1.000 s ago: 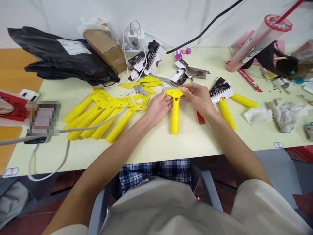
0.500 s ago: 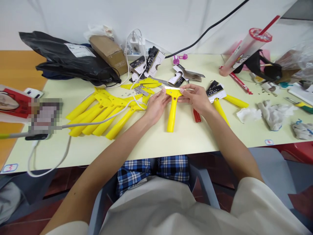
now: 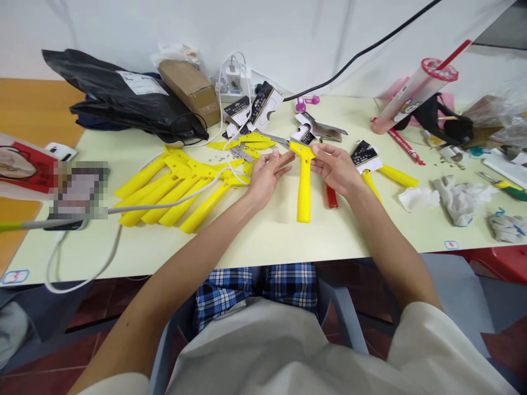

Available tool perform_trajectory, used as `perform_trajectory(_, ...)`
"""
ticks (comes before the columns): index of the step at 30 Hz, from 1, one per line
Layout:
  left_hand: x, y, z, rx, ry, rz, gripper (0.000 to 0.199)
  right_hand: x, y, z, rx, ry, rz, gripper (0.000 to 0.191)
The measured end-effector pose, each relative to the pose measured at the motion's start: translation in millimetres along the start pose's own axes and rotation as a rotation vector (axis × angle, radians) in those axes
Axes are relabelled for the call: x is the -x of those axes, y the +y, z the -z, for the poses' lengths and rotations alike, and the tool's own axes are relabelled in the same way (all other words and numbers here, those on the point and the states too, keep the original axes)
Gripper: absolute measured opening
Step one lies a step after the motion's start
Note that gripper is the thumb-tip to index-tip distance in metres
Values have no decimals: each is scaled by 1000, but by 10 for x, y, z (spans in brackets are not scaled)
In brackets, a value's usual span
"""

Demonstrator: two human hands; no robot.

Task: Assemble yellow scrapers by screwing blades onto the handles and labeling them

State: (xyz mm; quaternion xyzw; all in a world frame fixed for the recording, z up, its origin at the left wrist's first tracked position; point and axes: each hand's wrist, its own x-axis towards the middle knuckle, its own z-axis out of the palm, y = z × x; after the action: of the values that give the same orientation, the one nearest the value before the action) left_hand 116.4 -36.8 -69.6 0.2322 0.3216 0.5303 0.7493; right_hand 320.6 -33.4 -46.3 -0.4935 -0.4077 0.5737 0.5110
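Observation:
A yellow T-shaped scraper [image 3: 303,186] is upright in my right hand [image 3: 337,164], its handle pointing down toward me. The thumb and fingers of that hand close on the right end of its head. My left hand [image 3: 265,175] is just left of the scraper head, its fingers stretched out and holding nothing that I can see. Left of it lies a row of yellow scraper handles [image 3: 173,192]. Yellow blade covers [image 3: 255,144] and loose metal blades [image 3: 242,153] lie behind my left hand. Under my right hand a red handle [image 3: 331,197] shows partly.
Black-and-white cards [image 3: 263,107] lie at the back. On the right are carded yellow scrapers [image 3: 397,174], crumpled tissue [image 3: 418,198] and a tall cup [image 3: 411,99]. A white cable [image 3: 164,209] crosses the handles. A black bag [image 3: 123,99] and a box [image 3: 191,90] stand back left.
The scraper has shifted right in my right hand, and its head is now tilted. My left hand has let go of the head's left end.

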Motion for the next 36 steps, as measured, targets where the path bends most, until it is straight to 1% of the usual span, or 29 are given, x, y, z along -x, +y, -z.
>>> perform_trajectory(2, -4, -3, 22, -10, -29, -7, 27, 17, -19, 5, -14, -32, -10, 34)
perform_trajectory(4, -11, 1, 43, -69, -39, -22, 29, 30, -29, 4, -9, -52, -21, 33)
perform_trajectory(8, -42, 19, 69, -192, 23, -89, 23, 34, -22, 2, 23, -80, -42, 33)
perform_trajectory(11, -62, 26, 65, -160, 25, -102, 18, 32, -8, 10, 3, -106, -59, 26)
perform_trajectory(14, -59, 22, 43, -62, 11, -64, 13, 34, 1, 18, -36, -113, -84, 22)
perform_trajectory(17, -61, -1, 42, -74, -56, -64, 15, 30, 7, 16, -82, -125, -107, 23)
perform_trajectory(20, -111, -37, 96, -191, -143, -139, 16, 16, 14, 9, -119, -141, -127, 22)
perform_trajectory(22, -169, -53, 154, -297, -153, -206, 17, 5, 20, 11, -139, -152, -134, 23)
perform_trajectory(24, -224, -54, 211, -480, -137, -296, 17, -6, 23, 23, -157, -157, -143, 23)
perform_trajectory(26, -251, -47, 246, -750, -149, -421, 17, -16, 21, 43, -159, -153, -149, 22)
perform_trajectory(28, -236, -56, 254, -1030, -227, -567, 17, -25, 15, 66, -140, -140, -132, 21)
perform_trajectory(29, -214, -74, 249, -1148, -299, -630, 19, -29, 10, 76, -129, -130, -119, 21)
perform_trajectory(31, -153, -136, 230, -1324, -496, -710, 22, -37, 1, 95, -122, -114, -100, 21)
perform_trajectory(33, -89, -213, 211, -1447, -694, -720, 29, -44, -6, 111, -139, -106, -103, 19)
perform_trajectory(34, -62, -248, 207, -1500, -757, -710, 33, -47, -8, 118, -150, -104, -109, 19)
perform_trajectory(36, -24, -296, 213, -1581, -808, -685, 40, -51, -14, 129, -167, -105, -125, 18)
